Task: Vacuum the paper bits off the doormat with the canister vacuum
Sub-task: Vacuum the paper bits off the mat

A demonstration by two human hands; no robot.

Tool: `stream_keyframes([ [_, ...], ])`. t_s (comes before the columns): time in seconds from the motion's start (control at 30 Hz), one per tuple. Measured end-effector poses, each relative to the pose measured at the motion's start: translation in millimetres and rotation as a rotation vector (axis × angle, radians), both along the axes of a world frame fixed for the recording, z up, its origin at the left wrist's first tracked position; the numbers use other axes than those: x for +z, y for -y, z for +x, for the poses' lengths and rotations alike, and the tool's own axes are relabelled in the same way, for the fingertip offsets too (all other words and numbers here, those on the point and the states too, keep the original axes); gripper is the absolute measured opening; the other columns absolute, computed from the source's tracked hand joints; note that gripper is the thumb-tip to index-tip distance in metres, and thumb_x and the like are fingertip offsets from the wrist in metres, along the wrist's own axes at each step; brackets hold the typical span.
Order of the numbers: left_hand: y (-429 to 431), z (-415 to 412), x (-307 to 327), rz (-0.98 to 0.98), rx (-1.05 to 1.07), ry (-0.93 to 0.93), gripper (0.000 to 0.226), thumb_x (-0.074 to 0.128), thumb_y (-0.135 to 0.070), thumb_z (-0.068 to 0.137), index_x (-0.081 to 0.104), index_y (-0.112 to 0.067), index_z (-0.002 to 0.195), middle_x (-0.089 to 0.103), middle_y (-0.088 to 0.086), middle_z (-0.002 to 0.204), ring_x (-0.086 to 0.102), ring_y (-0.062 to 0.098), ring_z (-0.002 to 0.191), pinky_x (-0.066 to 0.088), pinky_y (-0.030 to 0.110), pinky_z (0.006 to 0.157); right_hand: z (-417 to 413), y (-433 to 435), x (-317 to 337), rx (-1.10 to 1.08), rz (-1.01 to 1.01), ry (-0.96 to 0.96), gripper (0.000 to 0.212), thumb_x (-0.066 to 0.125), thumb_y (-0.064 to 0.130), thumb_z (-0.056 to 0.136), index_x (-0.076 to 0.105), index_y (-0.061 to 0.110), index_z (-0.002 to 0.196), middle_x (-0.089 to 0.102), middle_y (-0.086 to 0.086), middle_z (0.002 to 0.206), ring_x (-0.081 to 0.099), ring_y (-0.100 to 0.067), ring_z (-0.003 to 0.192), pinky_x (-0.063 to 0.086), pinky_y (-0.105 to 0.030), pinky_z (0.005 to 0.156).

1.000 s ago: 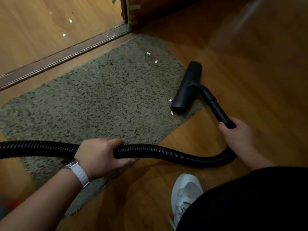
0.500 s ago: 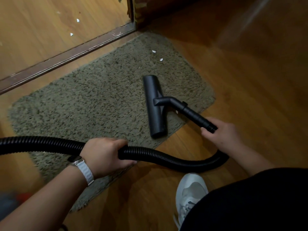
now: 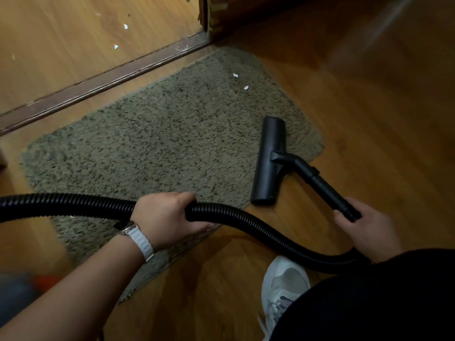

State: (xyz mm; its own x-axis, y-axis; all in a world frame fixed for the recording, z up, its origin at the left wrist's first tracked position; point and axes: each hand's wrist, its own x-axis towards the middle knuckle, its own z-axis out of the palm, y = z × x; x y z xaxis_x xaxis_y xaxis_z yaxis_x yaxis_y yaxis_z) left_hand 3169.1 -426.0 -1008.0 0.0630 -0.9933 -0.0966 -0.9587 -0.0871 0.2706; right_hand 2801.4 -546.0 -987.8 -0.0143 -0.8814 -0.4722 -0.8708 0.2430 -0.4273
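A shaggy grey-green doormat (image 3: 160, 148) lies on the wooden floor. Two white paper bits (image 3: 235, 75) (image 3: 245, 87) rest near its far right corner. The black floor nozzle (image 3: 269, 161) sits on the mat's right edge, its near end over the bare floor. My right hand (image 3: 364, 230) grips the black wand (image 3: 330, 193) just behind the nozzle. My left hand (image 3: 165, 219), with a white watch strap on the wrist, is closed around the ribbed black hose (image 3: 61, 205), which loops from the left edge to the wand.
A dark door threshold strip (image 3: 103, 82) runs diagonally behind the mat, with a door frame post (image 3: 209, 13) at its right end. More paper bits (image 3: 125, 26) lie on the floor beyond it. My white sneaker (image 3: 283, 286) stands near the bottom right.
The nozzle has slid right across the mat, from the mat's middle to its right edge, and my right hand moved right with it. The paper bits near the mat's right edge are gone.
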Motion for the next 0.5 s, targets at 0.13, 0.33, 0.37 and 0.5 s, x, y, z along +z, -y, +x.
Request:
stream_keyframes([
  [0.13,-2.1,2.6,-3.6,0.007,-0.006,0.000,0.066,0.039,-0.088,0.065,0.065,-0.027,0.071,0.054,-0.011,0.050,0.055,0.011,0.041,0.040,0.018,0.036,13.5,5.2,2.4,0.080,-0.009,0.015,0.020,0.068,0.032,0.092,0.058,0.040,0.107,0.064,0.004,0.081,0.061,-0.012,0.071,0.049,-0.032,0.064],
  [0.33,-1.0,7.1,-3.4,0.028,0.002,0.011,0.066,0.039,-0.089,0.064,0.066,-0.029,0.070,0.053,-0.012,0.047,0.054,0.011,0.039,0.040,0.018,0.037,41.7,20.0,3.0,0.276,-0.033,0.015,0.025,0.069,0.034,0.090,0.058,0.048,0.109,0.067,0.006,0.075,0.063,-0.011,0.064,0.048,-0.031,0.054],
  [0.37,-1.1,8.4,-4.0,0.035,0.002,0.013,0.066,0.039,-0.089,0.063,0.066,-0.029,0.070,0.054,-0.012,0.048,0.055,0.012,0.040,0.042,0.019,0.037,42.4,22.8,0.5,0.258,-0.037,0.027,0.025,0.069,0.034,0.090,0.058,0.047,0.109,0.066,0.007,0.076,0.062,-0.010,0.065,0.046,-0.029,0.054],
  [0.5,-1.0,11.8,-5.7,0.065,0.012,0.018,0.070,0.036,-0.092,0.063,0.066,-0.029,0.073,0.056,-0.012,0.051,0.058,0.011,0.045,0.046,0.022,0.039,37.8,33.2,-10.0,0.100,-0.085,0.079,0.017,0.066,0.034,0.093,0.061,0.041,0.108,0.066,0.001,0.081,0.062,-0.016,0.068,0.044,-0.030,0.056],
])
